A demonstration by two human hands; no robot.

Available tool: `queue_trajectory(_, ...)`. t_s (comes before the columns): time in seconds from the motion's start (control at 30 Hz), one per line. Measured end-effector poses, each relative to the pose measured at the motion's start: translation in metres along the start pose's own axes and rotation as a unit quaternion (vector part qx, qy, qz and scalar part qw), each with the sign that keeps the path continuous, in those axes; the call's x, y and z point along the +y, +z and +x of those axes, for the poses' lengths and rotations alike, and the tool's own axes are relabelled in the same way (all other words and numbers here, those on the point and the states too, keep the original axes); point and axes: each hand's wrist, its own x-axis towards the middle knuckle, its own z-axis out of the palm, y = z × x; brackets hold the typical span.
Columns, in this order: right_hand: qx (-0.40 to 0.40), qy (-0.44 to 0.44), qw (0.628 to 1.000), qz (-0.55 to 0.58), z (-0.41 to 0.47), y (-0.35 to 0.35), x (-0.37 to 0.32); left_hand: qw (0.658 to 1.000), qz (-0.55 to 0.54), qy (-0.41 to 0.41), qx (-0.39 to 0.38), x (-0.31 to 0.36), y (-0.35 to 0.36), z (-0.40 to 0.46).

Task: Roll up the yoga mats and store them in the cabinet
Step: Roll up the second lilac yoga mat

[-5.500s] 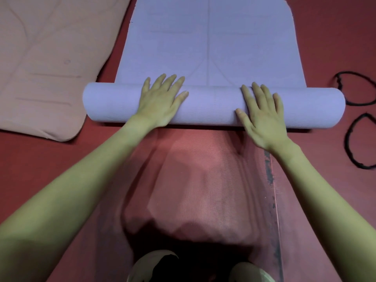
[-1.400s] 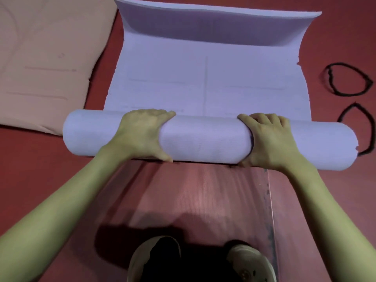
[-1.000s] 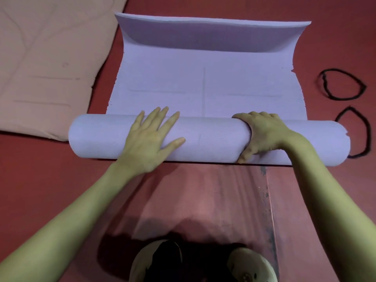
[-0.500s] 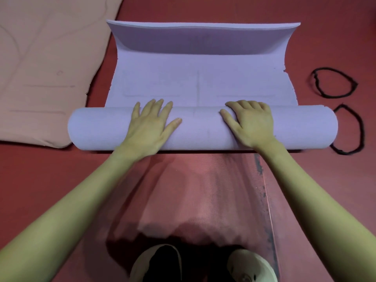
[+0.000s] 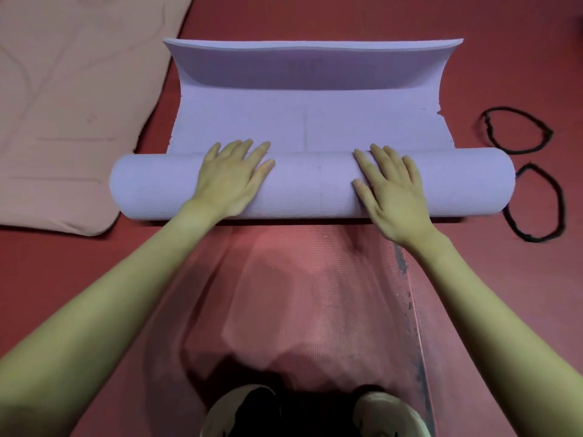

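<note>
Purple mat (image 5: pixel 309 187) between beige mat (image 5: pixel 72 121), black loops (image 5: pixel 533 203).

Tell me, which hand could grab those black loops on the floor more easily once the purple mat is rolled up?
Probably the right hand. The black loops lie on the floor just past the right end of the purple mat; the left hand rests nearer the other end.

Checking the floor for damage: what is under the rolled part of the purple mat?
The roll lies on the red floor, which shows in front of it. The floor right beneath it is covered.
</note>
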Motion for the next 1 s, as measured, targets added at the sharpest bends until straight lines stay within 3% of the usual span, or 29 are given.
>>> queue_trajectory(0.27, -0.045, 0.023, 0.999, -0.018, 0.049, -0.003, 0.008, 1.000, -0.001, 0.017, 0.014, 0.005, 0.010, -0.027)
queue_trajectory(0.5, -0.063, 0.031, 0.998, -0.005, 0.049, -0.007, 0.006, 0.999, -0.030, 0.017, 0.023, -0.007, 0.005, 0.005)
queue_trajectory(0.67, -0.060, 0.006, 0.998, 0.010, 0.038, -0.006, 0.009, 0.998, -0.044, 0.019, -0.051, -0.014, -0.005, 0.022)
queue_trajectory(0.8, -0.087, -0.005, 0.995, -0.043, 0.055, -0.009, 0.012, 0.998, 0.007, 0.055, -0.041, -0.018, -0.004, 0.024)
queue_trajectory(1.0, -0.111, 0.000, 0.985, -0.130, 0.084, -0.012, 0.010, 0.998, 0.034, 0.027, -0.037, -0.018, -0.007, 0.046)
